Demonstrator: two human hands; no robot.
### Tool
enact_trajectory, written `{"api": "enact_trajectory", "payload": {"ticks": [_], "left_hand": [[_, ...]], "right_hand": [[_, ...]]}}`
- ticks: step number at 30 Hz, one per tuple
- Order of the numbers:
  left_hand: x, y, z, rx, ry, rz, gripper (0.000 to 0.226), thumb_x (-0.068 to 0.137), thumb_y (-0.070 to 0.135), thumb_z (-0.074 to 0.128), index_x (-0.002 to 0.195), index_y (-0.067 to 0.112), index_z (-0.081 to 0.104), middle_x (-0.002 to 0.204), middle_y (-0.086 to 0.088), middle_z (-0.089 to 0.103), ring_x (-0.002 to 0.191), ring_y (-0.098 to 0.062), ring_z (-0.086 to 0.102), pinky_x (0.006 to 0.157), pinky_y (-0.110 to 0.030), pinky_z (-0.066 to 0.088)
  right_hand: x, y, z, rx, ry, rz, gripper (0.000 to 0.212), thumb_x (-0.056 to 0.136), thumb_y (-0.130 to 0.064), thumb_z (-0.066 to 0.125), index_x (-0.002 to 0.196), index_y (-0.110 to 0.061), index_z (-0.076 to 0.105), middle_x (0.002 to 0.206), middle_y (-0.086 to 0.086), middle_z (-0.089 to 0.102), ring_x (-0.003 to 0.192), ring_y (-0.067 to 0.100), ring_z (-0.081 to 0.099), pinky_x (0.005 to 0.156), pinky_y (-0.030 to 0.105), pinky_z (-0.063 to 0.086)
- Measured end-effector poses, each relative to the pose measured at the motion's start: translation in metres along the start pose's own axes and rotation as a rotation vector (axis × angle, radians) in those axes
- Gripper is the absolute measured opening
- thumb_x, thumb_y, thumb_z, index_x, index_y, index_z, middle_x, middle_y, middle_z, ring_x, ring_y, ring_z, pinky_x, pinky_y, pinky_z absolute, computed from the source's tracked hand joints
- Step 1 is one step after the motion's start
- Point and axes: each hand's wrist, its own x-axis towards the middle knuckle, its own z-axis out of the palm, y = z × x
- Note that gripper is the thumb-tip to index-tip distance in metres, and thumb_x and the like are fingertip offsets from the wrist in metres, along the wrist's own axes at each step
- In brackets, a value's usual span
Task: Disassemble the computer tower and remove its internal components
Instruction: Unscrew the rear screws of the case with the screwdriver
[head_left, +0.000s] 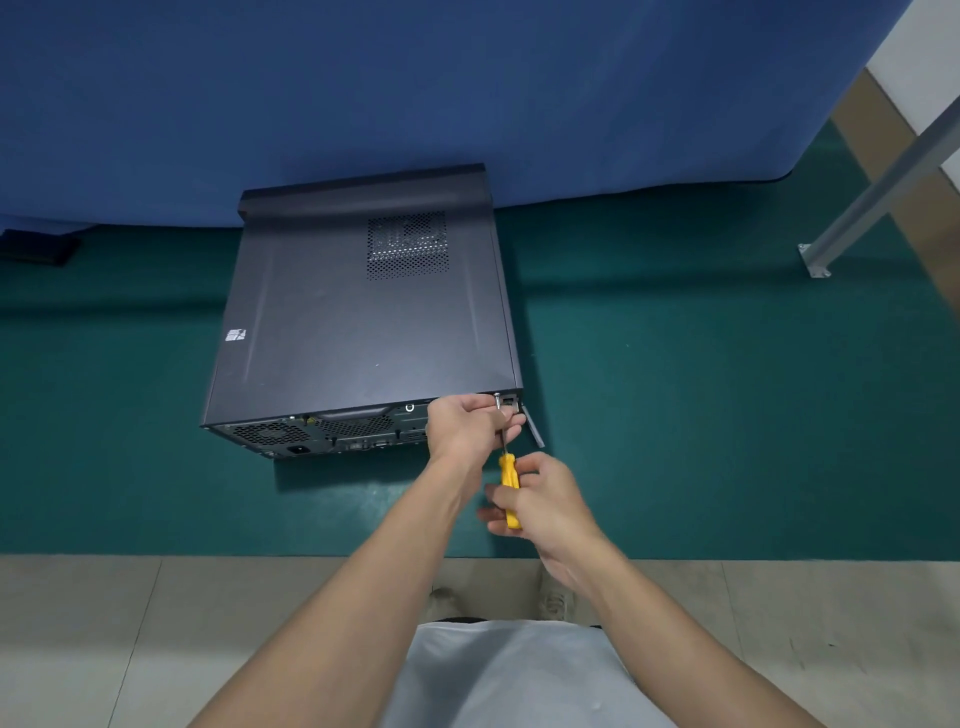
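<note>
- Computer tower (358, 322) is lying on its side on the green floor mat (727, 415), with its front end sitting against the blue curtain (363, 93) and its rear panel (332, 428) facing the person.
- Its dark side panel is facing up and is closed, showing a perforated vent grille (408, 244) towards the far end and a small sticker (235, 335) near the left edge.
- Left hand (467, 426) is resting at the rear panel's upper right corner, its fingers curling round the metal shaft of the screwdriver (509, 488) close to the tip.
- Right hand (540, 499) is gripping the screwdriver's yellow handle, just nearer the person than the left hand.
- The screwdriver's tip is sitting at a screw (497, 396) on the rear edge, near that corner; whether it is seated in the head is too small to tell.
- A dark flat strip (533, 426) is leaning beside the tower's right rear corner.
- A grey metal post (883, 182) is slanting up at the right, bolted to the mat by a foot plate.
- The person is wearing a white shirt (509, 675) and standing on pale floor tiles (156, 623).
</note>
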Motion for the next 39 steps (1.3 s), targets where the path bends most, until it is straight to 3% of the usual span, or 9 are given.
{"api": "enact_trajectory", "payload": {"ticks": [4, 6, 11, 14, 20, 28, 32, 35, 39], "left_hand": [[-0.001, 0.0, 0.0, -0.074, -0.086, -0.036, 0.014, 0.091, -0.016, 0.048, 0.098, -0.008, 0.057, 0.089, -0.022, 0.07, 0.079, -0.027, 0.073, 0.068, -0.027, 0.06], [-0.001, -0.001, -0.003, -0.115, -0.128, -0.047, 0.016, 0.092, -0.016, 0.045, 0.102, -0.011, 0.057, 0.092, -0.024, 0.069, 0.084, -0.03, 0.072, 0.07, -0.028, 0.06], [-0.005, -0.002, 0.001, -0.069, 0.009, 0.009, 0.012, 0.084, -0.014, 0.062, 0.089, -0.005, 0.06, 0.082, -0.02, 0.07, 0.072, -0.026, 0.072, 0.066, -0.028, 0.06], [-0.005, -0.003, 0.006, -0.024, 0.092, 0.049, 0.014, 0.082, -0.014, 0.065, 0.092, -0.005, 0.06, 0.08, -0.019, 0.07, 0.071, -0.024, 0.073, 0.065, -0.026, 0.059], [-0.009, -0.001, 0.006, -0.169, -0.001, 0.011, 0.011, 0.092, -0.014, 0.048, 0.096, -0.006, 0.055, 0.09, -0.026, 0.066, 0.077, -0.029, 0.071, 0.066, -0.027, 0.06], [-0.006, 0.002, 0.002, 0.011, 0.036, 0.015, 0.017, 0.084, -0.015, 0.063, 0.091, -0.001, 0.057, 0.083, -0.019, 0.069, 0.071, -0.025, 0.072, 0.064, -0.027, 0.06], [-0.004, 0.001, 0.0, -0.113, -0.069, -0.017, 0.014, 0.089, -0.018, 0.051, 0.094, -0.004, 0.054, 0.085, -0.023, 0.066, 0.073, -0.026, 0.07, 0.067, -0.027, 0.06], [0.0, -0.001, -0.007, -0.158, -0.144, -0.054, 0.017, 0.091, -0.015, 0.049, 0.107, -0.01, 0.054, 0.096, -0.026, 0.067, 0.084, -0.03, 0.071, 0.074, -0.03, 0.06], [0.005, -0.003, -0.01, -0.104, -0.103, -0.062, 0.014, 0.089, -0.012, 0.057, 0.102, -0.009, 0.06, 0.092, -0.022, 0.07, 0.08, -0.027, 0.073, 0.071, -0.03, 0.06]], "right_hand": [[0.0, -0.011, -0.02, 0.313, -0.284, 0.174, 0.014, 0.095, -0.005, 0.051, 0.107, 0.003, 0.056, 0.09, 0.022, 0.063, 0.073, 0.029, 0.067, 0.066, 0.037, 0.056], [0.0, -0.012, -0.027, 0.343, -0.377, 0.221, 0.022, 0.097, -0.002, 0.047, 0.116, 0.006, 0.053, 0.096, 0.024, 0.063, 0.079, 0.034, 0.067, 0.068, 0.039, 0.057], [0.0, -0.01, -0.018, 0.011, -0.22, 0.093, 0.021, 0.094, -0.001, 0.055, 0.113, -0.003, 0.048, 0.096, 0.018, 0.062, 0.069, 0.026, 0.071, 0.058, 0.032, 0.056], [0.003, -0.006, -0.014, -0.038, -0.162, 0.054, 0.019, 0.09, 0.001, 0.059, 0.105, -0.006, 0.049, 0.099, 0.018, 0.065, 0.067, 0.025, 0.07, 0.058, 0.031, 0.057], [0.002, -0.013, -0.029, 0.233, -0.43, 0.217, 0.023, 0.095, 0.006, 0.047, 0.116, 0.013, 0.052, 0.102, 0.027, 0.062, 0.091, 0.037, 0.067, 0.072, 0.038, 0.058], [0.001, -0.001, -0.009, -0.075, -0.091, 0.071, 0.027, 0.085, 0.002, 0.066, 0.107, -0.001, 0.052, 0.091, 0.016, 0.065, 0.065, 0.02, 0.067, 0.059, 0.028, 0.056], [-0.001, -0.007, -0.016, 0.06, -0.222, 0.115, 0.01, 0.092, -0.003, 0.057, 0.102, -0.002, 0.056, 0.084, 0.015, 0.063, 0.067, 0.022, 0.064, 0.061, 0.032, 0.055], [-0.003, -0.007, -0.022, 0.237, -0.306, 0.139, 0.016, 0.094, 0.002, 0.051, 0.11, 0.003, 0.056, 0.093, 0.02, 0.064, 0.076, 0.03, 0.068, 0.066, 0.037, 0.056], [-0.004, 0.003, -0.009, 0.033, -0.021, 0.035, 0.025, 0.088, 0.003, 0.061, 0.111, -0.004, 0.053, 0.093, 0.015, 0.065, 0.07, 0.023, 0.069, 0.063, 0.032, 0.057]]}}
